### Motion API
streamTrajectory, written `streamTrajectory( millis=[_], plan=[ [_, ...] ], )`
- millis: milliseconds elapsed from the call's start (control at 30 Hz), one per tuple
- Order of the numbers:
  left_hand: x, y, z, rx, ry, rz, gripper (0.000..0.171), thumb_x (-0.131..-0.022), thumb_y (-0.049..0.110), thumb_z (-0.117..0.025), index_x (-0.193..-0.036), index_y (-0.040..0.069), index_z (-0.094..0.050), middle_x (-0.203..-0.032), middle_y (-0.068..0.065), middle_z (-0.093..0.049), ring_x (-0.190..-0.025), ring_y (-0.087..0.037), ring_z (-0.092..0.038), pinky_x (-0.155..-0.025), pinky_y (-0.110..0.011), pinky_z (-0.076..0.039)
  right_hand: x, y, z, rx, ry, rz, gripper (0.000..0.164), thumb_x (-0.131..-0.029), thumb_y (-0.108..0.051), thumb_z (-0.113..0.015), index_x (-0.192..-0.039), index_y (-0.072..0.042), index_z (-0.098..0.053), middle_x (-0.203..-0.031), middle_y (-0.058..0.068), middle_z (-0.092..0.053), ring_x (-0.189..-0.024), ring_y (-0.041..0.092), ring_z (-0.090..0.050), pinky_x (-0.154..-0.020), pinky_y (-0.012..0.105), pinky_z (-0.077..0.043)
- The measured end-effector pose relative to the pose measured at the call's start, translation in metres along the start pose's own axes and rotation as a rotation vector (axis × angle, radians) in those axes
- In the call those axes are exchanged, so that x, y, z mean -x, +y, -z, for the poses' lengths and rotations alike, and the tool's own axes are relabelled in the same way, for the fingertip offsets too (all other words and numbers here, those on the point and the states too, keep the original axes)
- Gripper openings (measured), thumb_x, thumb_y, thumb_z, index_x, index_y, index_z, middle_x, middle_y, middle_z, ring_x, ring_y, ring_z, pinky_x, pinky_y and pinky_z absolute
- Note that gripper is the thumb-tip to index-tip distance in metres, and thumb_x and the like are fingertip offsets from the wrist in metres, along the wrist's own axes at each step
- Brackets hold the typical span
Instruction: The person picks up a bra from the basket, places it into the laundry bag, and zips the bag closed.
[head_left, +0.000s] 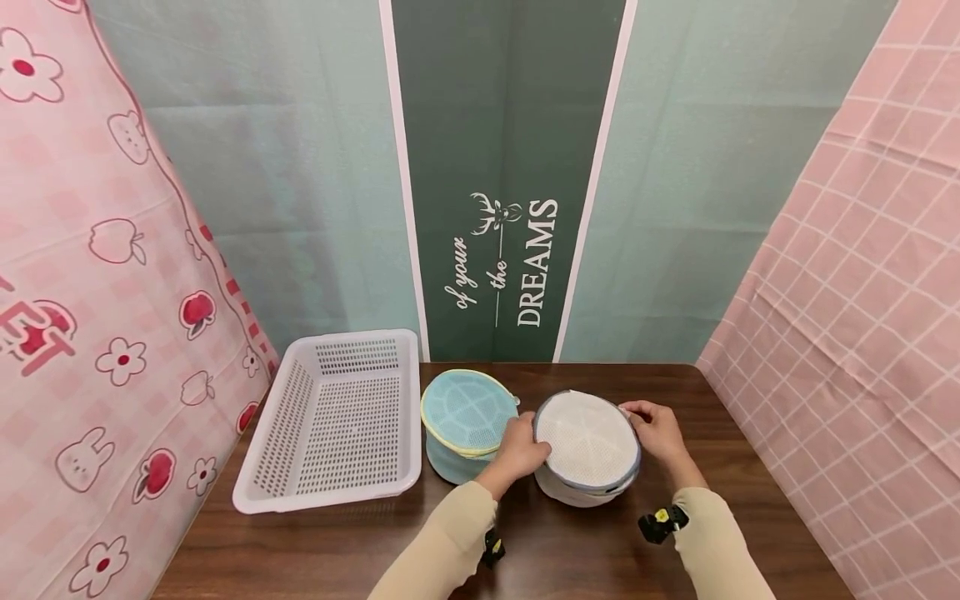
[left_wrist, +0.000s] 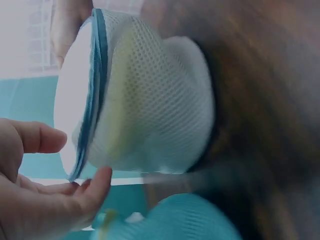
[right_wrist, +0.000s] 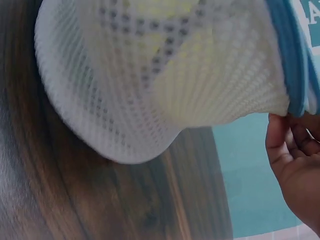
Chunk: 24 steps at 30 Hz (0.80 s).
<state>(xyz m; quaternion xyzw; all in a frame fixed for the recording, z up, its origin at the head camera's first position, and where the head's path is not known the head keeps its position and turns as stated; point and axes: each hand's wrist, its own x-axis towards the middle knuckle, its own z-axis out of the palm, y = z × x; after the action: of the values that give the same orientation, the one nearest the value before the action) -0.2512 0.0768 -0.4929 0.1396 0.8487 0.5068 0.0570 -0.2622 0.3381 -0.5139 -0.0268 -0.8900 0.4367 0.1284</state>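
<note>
A round white mesh laundry bag (head_left: 587, 437) with a blue zipped rim stands on the table, something yellowish showing through its side in both wrist views. My left hand (head_left: 522, 447) holds the rim on its left side; in the left wrist view the thumb (left_wrist: 47, 138) lies over the lid's edge and the fingers curl around below. On the opposite side my right hand (head_left: 657, 428) pinches the rim by the zipper (right_wrist: 290, 55). Left of the white bag is a blue mesh laundry bag (head_left: 467, 410) with yellow trim, its near right edge partly behind my left hand.
A white slotted plastic basket (head_left: 408, 417) sits at the left of the brown wooden table (head_left: 585, 550). Patterned cloths hang behind and on both sides, a pink checked cloth (head_left: 862, 275) at the right. A black wrist camera (head_left: 663, 524) is on the right sleeve.
</note>
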Motion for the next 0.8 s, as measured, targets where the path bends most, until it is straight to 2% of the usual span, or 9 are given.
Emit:
streamTrajectory(
  millis=[67, 133, 367, 600, 800],
  plan=[
    [-0.001, 0.007, 0.002, -0.136, 0.025, -0.045, 0.053, -0.075, 0.006, -0.063, -0.122, -0.014, -0.046, -0.109, -0.024, -0.049, -0.103, -0.032, -0.048, -0.088, -0.039, -0.042, 0.001, -0.001, 0.0, 0.012, 0.02, 0.017, 0.016, -0.091, 0.0, -0.053, -0.096, 0.005, -0.068, -0.093, 0.017, -0.065, -0.083, 0.022, -0.055, -0.065, 0.022, -0.043],
    [-0.003, 0.012, 0.004, -0.179, 0.02, -0.039, 0.057, -0.078, 0.009, -0.063, -0.127, -0.013, -0.042, -0.114, -0.027, -0.044, -0.108, -0.036, -0.045, -0.091, -0.041, -0.04, 0.002, -0.002, 0.0, 0.002, 0.023, 0.018, 0.016, -0.091, 0.001, -0.053, -0.096, 0.004, -0.068, -0.093, 0.017, -0.065, -0.082, 0.022, -0.055, -0.063, 0.022, -0.045],
    [-0.019, 0.014, 0.008, -0.173, -0.038, 0.043, 0.06, -0.083, 0.01, -0.061, -0.135, -0.009, -0.036, -0.126, -0.029, -0.038, -0.114, -0.037, -0.044, -0.093, -0.042, -0.039, 0.005, -0.004, 0.001, -0.043, 0.007, 0.022, 0.013, -0.09, 0.001, -0.057, -0.096, 0.005, -0.068, -0.093, 0.018, -0.066, -0.078, 0.019, -0.057, -0.06, 0.023, -0.049],
    [-0.033, 0.014, 0.011, -0.213, -0.032, 0.009, 0.053, -0.085, 0.01, -0.057, -0.132, -0.009, -0.042, -0.125, -0.025, -0.048, -0.117, -0.036, -0.044, -0.092, -0.041, -0.04, 0.005, -0.006, 0.001, -0.048, 0.012, 0.058, 0.013, -0.089, 0.004, -0.057, -0.096, 0.005, -0.068, -0.092, 0.017, -0.066, -0.079, 0.016, -0.057, -0.061, 0.022, -0.048],
    [-0.038, 0.017, 0.011, -0.237, -0.019, -0.022, 0.038, -0.089, 0.009, -0.053, -0.124, -0.007, -0.052, -0.116, -0.02, -0.058, -0.11, -0.033, -0.052, -0.088, -0.039, -0.043, 0.002, -0.008, -0.001, -0.024, 0.044, 0.081, 0.014, -0.088, 0.004, -0.057, -0.094, 0.003, -0.07, -0.09, 0.015, -0.067, -0.082, 0.019, -0.059, -0.065, 0.018, -0.045]
  ],
)
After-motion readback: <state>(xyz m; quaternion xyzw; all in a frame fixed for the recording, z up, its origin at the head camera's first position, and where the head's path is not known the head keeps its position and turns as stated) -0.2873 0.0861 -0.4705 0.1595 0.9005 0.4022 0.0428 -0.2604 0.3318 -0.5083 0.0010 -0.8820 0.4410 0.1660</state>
